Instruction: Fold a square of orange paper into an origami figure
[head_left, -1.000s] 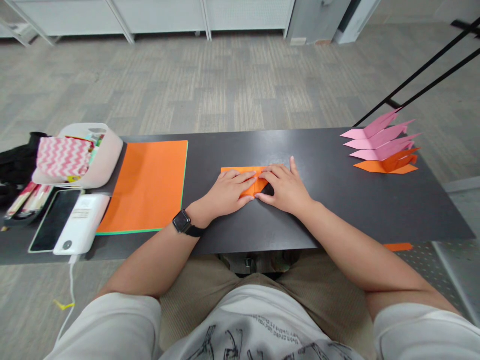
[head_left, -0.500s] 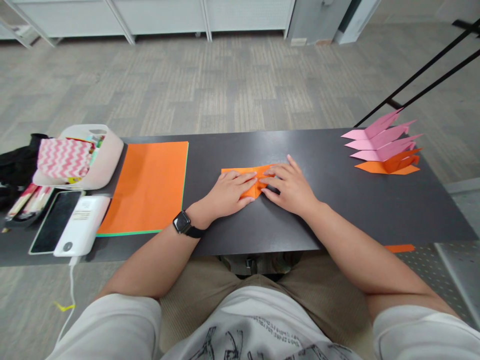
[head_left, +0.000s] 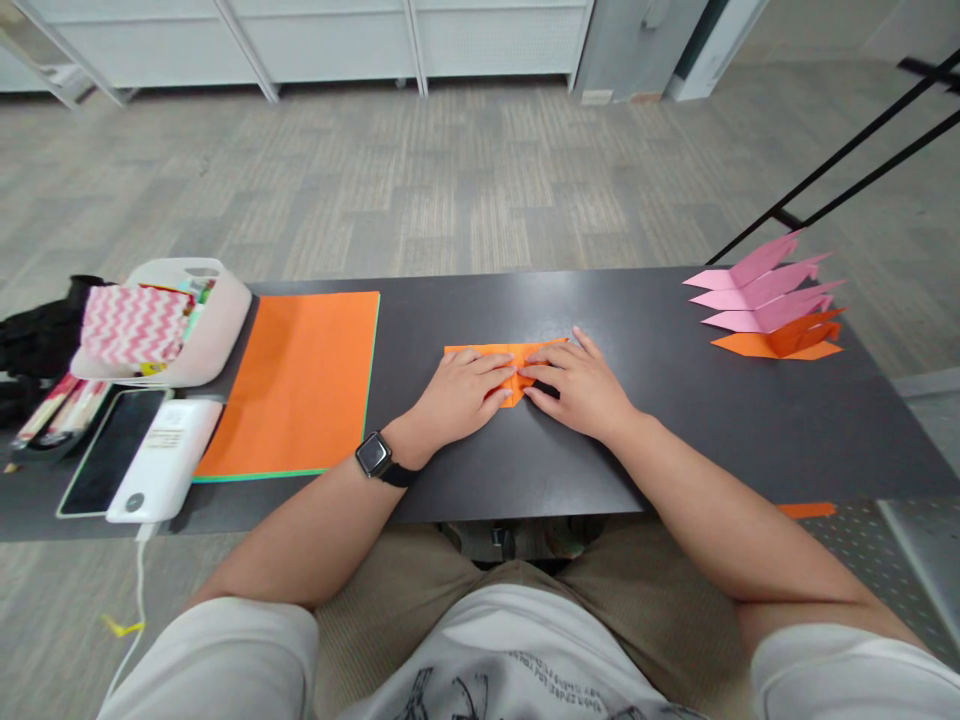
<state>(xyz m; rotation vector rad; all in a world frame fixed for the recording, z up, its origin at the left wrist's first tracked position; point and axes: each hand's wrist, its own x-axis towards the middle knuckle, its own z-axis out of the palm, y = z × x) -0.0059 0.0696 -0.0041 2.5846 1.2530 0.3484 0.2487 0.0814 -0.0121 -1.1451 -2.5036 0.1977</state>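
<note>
A folded piece of orange paper [head_left: 517, 358] lies on the dark table [head_left: 517, 470], partly covered by both hands. My left hand [head_left: 466, 395] rests over its left part with fingers stretched out flat. On the right part, my right hand [head_left: 577, 385] presses with its fingers spread and the thumb apart, close to the paper's centre. The fingertips of both hands almost meet at the middle crease. Beneath the fingers, the paper's exact folds are hidden.
Several folded paper birds, pink [head_left: 757, 290] and orange [head_left: 784, 342], stand at the right. To the left lie a stack of orange sheets [head_left: 300, 385], a white power bank [head_left: 163, 460], a phone [head_left: 112, 450] and a white basket [head_left: 225, 325]. An orange strip [head_left: 808, 510] shows below the right edge.
The fingers of both hands have shifted slightly on the orange paper, and its upper right edge now shows more. The whole view has moved down a little in the frame.
</note>
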